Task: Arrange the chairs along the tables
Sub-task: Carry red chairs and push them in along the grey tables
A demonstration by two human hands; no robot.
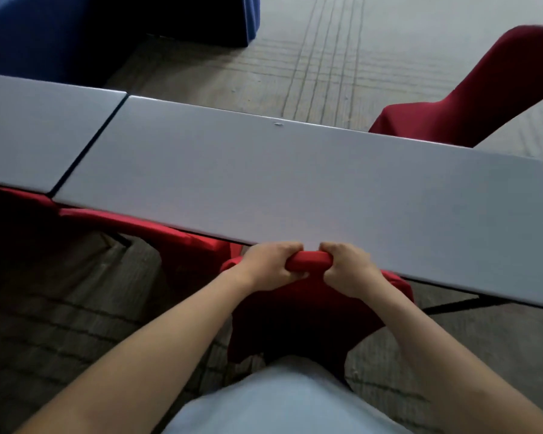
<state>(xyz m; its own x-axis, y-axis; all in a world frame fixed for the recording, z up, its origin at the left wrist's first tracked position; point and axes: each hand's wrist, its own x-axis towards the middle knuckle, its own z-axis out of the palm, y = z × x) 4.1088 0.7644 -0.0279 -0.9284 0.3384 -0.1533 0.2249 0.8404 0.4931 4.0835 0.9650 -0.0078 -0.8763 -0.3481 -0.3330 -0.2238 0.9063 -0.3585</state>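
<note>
The top rail of a red-covered chair (308, 308) is gripped at lower centre of the frame by both hands, set close together. The fingers of the left hand (270, 266) are curled over the rail with the thumb underneath; the right hand (347, 269) is wrapped round it in the same way. The chair is tucked against the near edge of a long grey table (295, 183), its back touching or just beside that edge. A second grey table (35, 130) is butted against the first at left. Another red chair (170, 242) is seen under the table at left, and a third (470, 98) beyond the far edge at upper right. A blue-draped table (107, 26) fills the upper left.
</note>
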